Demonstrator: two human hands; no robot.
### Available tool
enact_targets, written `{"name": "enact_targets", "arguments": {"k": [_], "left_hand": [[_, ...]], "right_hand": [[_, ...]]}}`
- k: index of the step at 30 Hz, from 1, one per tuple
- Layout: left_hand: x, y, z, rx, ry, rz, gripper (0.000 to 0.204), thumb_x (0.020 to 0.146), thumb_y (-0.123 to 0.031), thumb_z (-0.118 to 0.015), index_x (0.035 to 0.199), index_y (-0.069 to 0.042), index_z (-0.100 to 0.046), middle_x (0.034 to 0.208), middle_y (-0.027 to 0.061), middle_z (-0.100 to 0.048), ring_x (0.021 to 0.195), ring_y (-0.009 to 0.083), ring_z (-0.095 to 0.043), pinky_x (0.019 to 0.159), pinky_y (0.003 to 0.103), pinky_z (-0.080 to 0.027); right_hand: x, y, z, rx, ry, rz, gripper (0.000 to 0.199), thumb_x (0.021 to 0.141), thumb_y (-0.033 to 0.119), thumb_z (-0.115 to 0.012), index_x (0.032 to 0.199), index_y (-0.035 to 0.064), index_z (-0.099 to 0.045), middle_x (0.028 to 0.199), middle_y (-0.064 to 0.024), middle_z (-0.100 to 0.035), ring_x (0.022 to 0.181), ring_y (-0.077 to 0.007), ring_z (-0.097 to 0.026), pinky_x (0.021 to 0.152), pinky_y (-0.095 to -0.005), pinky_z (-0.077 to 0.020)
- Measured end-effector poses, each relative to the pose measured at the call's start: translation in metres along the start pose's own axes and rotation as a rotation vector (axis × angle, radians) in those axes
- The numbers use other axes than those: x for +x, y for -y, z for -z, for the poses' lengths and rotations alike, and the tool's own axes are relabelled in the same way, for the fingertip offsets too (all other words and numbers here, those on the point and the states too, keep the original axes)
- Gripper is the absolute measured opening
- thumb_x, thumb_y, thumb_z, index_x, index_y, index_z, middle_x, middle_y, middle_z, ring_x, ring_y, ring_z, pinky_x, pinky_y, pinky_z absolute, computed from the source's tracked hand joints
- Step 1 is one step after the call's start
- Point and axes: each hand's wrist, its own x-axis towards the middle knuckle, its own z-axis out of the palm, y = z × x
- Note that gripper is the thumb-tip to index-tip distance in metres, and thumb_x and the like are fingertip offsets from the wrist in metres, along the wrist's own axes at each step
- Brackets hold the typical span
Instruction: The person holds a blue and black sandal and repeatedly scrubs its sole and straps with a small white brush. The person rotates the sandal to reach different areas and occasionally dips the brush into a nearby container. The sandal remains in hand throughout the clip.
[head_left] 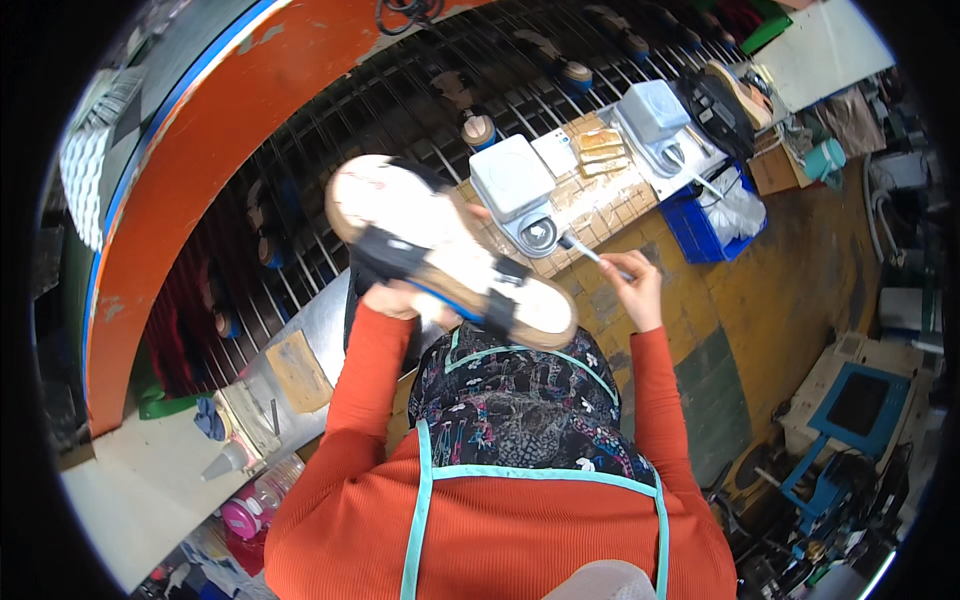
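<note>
Orange metalwork (190, 170) curves down the far left of the workshop, with a row of metal bars (375, 130) running behind it. Below, near a white ledge (130, 510), stands a clear jar with a pink lid (240, 518); I cannot tell what it holds. Next comes a flat tan board (299, 371) beside the bars.

My left hand (395, 300) grips a white shoe (455, 235) with black straps from underneath, my fingers mostly hidden by it. It is tilted and a little blurred, held up above my flowered apron (520, 415) and in front of the left end of the checked tabletop (607, 215).

On that tabletop sits a pale square container (512, 178), its round cup (537, 235) facing me at the front edge; what fills the cup is unclear. My right hand (636, 287) pinches the pale handle of a brush (590, 252), its dark tip just beside the cup. Past some yellow blocks (602, 150) stands a second square container (655, 110); any print on either is too small to read.

Just beyond the tabletop's edge, a blue bin (690, 235) holds a white plastic bag (733, 213). Farther right is a teal cup (824, 160). Yellow and green floor (790, 285) stretches between the tabletop and a blue-and-white machine (855, 400).
</note>
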Motion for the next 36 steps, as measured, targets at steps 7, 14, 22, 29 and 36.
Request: {"name": "enact_targets", "arguments": {"k": [7, 14, 22, 29, 36], "left_hand": [[-0.021, -0.026, 0.007, -0.615, 0.015, -0.193, 0.115, 0.061, -0.077, -0.070, 0.146, -0.011, -0.032, 0.096, 0.0117, -0.048, 0.083, 0.0283, -0.052, 0.094, 0.055, -0.044], [-0.039, -0.013, 0.024, -0.628, 0.029, -0.138, 0.074, 0.091, -0.042, -0.062, 0.146, -0.005, -0.029, 0.096, 0.0068, -0.049, 0.071, 0.0163, -0.055, 0.095, 0.041, -0.032], [-0.034, -0.009, 0.018, -0.489, -0.325, -0.144, 0.107, 0.079, -0.085, -0.037, 0.144, -0.002, -0.030, 0.098, 0.0180, -0.058, 0.074, 0.0273, -0.058, 0.083, 0.043, -0.045], [-0.009, 0.022, 0.027, -0.268, -0.624, 0.032, 0.102, 0.079, -0.083, -0.040, 0.136, 0.001, -0.042, 0.098, 0.0251, -0.063, 0.068, 0.0300, -0.067, 0.058, 0.034, -0.058], [0.033, 0.026, -0.035, -0.043, -0.395, 0.040, 0.084, 0.090, -0.071, -0.038, 0.137, -0.001, -0.044, 0.123, 0.0137, -0.060, 0.106, 0.0206, -0.063, 0.090, 0.033, -0.053]], "right_hand": [[0.012, -0.039, -0.055, -0.551, -0.260, 0.249, 0.015, 0.081, 0.032, -0.073, 0.083, 0.0176, -0.075, 0.080, -0.0001, -0.064, 0.072, -0.0200, -0.059, 0.077, -0.0386, -0.0312], [0.034, -0.038, -0.069, -0.698, -0.357, 0.548, 0.006, 0.079, 0.025, -0.073, 0.080, 0.0186, -0.073, 0.076, -0.0007, -0.061, 0.070, -0.0191, -0.059, 0.076, -0.0394, -0.0317], [0.032, -0.051, -0.057, -0.387, -0.114, 0.118, 0.018, 0.087, 0.027, -0.066, 0.079, 0.0117, -0.072, 0.068, -0.0061, -0.060, 0.061, -0.0202, -0.055, 0.067, -0.0353, -0.0347], [0.025, -0.054, -0.043, 0.373, 0.196, -0.375, 0.017, 0.085, 0.023, -0.072, 0.086, 0.0061, -0.073, 0.067, 0.0003, -0.064, 0.064, -0.0082, -0.057, 0.058, -0.0256, -0.0434], [-0.005, 0.083, 0.013, -0.138, -0.369, 0.571, 0.014, 0.076, 0.013, -0.078, 0.089, 0.0089, -0.076, 0.078, -0.0032, -0.066, 0.071, -0.0129, -0.059, 0.070, -0.0288, -0.0374]]}}
